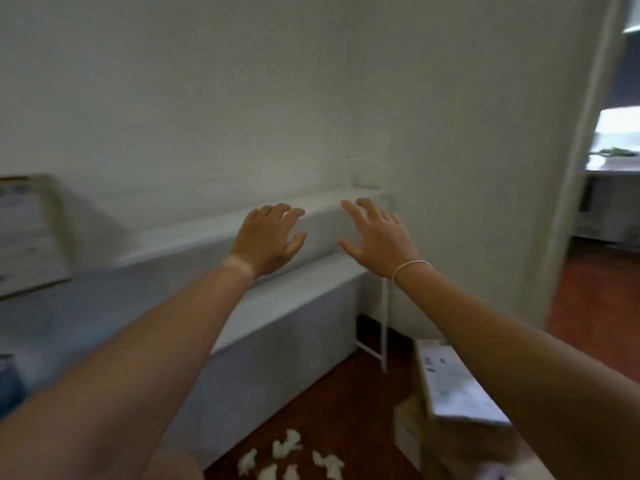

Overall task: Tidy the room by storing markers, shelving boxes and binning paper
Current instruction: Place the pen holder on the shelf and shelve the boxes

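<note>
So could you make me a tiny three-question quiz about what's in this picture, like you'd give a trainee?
1. True or false: the left hand is gripping a marker.
2. Where do the crumpled paper scraps lie? A) on the long white box B) on the dark floor C) in a bin
3. Fill in: a thin band circles the wrist of the ___ hand.

Key: 1. False; both hands are held out with fingers spread over the long white box, holding nothing. 2. B. 3. right.
</note>
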A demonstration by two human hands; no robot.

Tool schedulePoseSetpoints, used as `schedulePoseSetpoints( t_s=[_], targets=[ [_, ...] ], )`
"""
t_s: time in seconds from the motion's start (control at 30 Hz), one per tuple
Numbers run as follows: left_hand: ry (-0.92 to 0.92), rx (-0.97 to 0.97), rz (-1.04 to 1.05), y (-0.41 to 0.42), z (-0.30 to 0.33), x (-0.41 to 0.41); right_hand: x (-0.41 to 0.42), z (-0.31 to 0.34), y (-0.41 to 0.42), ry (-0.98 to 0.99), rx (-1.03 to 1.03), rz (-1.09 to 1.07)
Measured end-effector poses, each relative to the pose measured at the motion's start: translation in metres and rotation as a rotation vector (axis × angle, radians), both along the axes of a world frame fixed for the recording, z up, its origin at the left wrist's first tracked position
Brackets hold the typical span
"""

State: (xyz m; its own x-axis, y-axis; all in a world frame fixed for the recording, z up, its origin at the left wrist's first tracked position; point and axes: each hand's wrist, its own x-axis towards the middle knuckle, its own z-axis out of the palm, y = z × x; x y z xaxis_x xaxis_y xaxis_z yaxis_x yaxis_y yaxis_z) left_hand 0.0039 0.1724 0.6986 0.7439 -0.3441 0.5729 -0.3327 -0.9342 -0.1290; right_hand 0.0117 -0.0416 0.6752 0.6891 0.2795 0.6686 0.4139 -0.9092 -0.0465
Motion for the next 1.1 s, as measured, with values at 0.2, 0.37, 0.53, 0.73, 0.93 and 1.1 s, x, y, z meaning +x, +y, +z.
schedulePoseSetpoints(
  t_s=[0.2,0.37,0.53,0.73,0.93,1.1],
  targets=[
    [0.201,-0.029,-0.313,-0.18,-0.087,0.002,-0.063,-0.085,-0.19,0.138,0.08,-0.373],
    [0.348,-0.03,-0.45,-0.276,-0.152,-0.008,-0.112,-0.151,-0.282,0.283,0.096,-0.558],
    [0.48,-0.096,-0.466,-0.321,-0.204,0.002,-0.128,-0.2,-0.32,0.394,0.094,-0.623],
    [0.623,-0.131,-0.367,-0.343,-0.268,0.051,-0.096,-0.259,-0.339,0.529,0.147,-0.647],
    [0.821,-0.258,-0.185,-0.338,-0.349,0.108,-0.025,-0.33,-0.346,0.688,0.237,-0.62],
    [0.923,-0.356,-0.057,-0.341,-0.414,0.162,0.052,-0.396,-0.358,0.752,0.282,-0.592]
  ],
)
